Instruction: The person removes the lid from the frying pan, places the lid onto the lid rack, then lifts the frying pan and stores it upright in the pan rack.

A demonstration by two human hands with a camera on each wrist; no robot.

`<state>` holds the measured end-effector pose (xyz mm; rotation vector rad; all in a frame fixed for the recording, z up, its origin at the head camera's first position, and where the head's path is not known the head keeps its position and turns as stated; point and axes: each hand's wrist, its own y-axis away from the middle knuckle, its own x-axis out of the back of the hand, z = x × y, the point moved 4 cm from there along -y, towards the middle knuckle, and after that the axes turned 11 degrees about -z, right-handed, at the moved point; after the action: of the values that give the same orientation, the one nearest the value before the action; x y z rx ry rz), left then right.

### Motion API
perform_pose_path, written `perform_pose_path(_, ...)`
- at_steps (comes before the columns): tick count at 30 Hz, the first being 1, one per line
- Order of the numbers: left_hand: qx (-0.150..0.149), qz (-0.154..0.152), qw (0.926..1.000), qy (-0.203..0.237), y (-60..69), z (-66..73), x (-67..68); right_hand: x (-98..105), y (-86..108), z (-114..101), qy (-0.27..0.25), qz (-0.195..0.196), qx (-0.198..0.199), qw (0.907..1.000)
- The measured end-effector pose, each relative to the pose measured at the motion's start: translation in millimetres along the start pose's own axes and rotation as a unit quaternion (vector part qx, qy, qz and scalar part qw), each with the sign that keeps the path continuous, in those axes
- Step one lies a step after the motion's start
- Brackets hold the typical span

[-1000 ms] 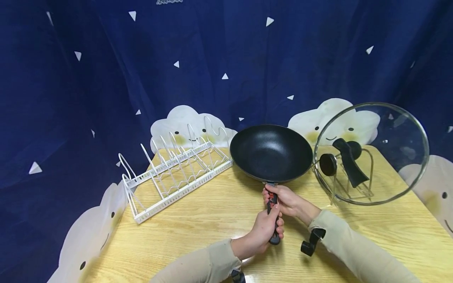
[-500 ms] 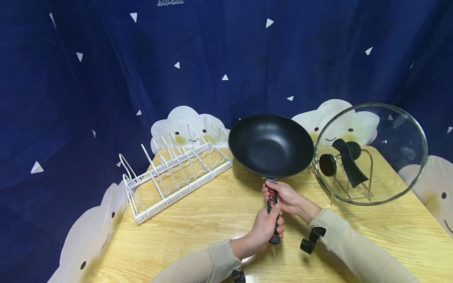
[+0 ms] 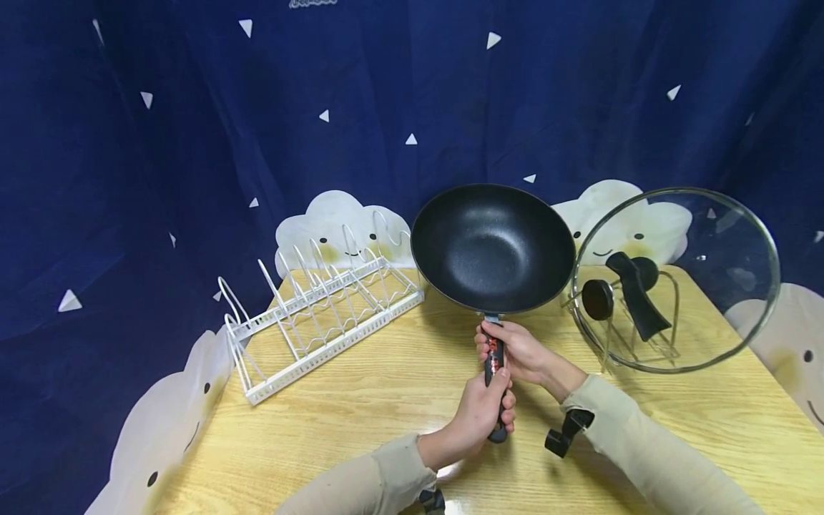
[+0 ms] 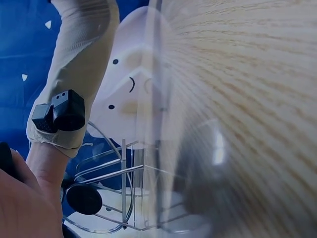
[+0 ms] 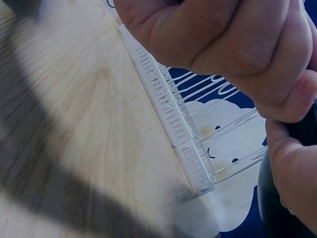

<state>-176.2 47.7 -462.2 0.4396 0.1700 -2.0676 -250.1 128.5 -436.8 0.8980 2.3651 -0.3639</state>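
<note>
Head view: black pan (image 3: 493,248) sits slightly toward 3 o'clock of centre. Long axis runs nearly 12–6: bowl at 12, handle (image 3: 493,352) pointing to 6, hollow tilted toward camera. Right hand (image 3: 524,354) grips handle just below bowl; left hand (image 3: 478,411) grips it nearer the end. White rack (image 3: 335,347) at bowl's 8 o'clock; glass lid (image 3: 704,286) at 3.

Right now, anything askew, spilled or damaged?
White rack looks askew: it sits diagonal to the back edge of the table. No spill or damage visible; left hand and right hand grip the black pan.
</note>
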Motion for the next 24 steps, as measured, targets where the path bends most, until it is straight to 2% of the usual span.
perform_pose_path(14, -0.032, -0.025, 0.9991, -0.012, 0.5, 12.7, 0.4, -14, -2.3, -15, 0.023, -0.014, 0.024, 0.9993)
perform_pose_path(19, -0.038, -0.05, 0.9979, -0.013, 0.8, 16.1, 2.0, -16, -1.7, -20, 0.001, -0.036, 0.033, 0.9988)
perform_pose_path(24, -0.052, -0.069, 0.9962, -0.012, 2.3, 21.7, -0.3, -18, -2.1, -22, -0.044, -0.072, 0.045, 0.9954)
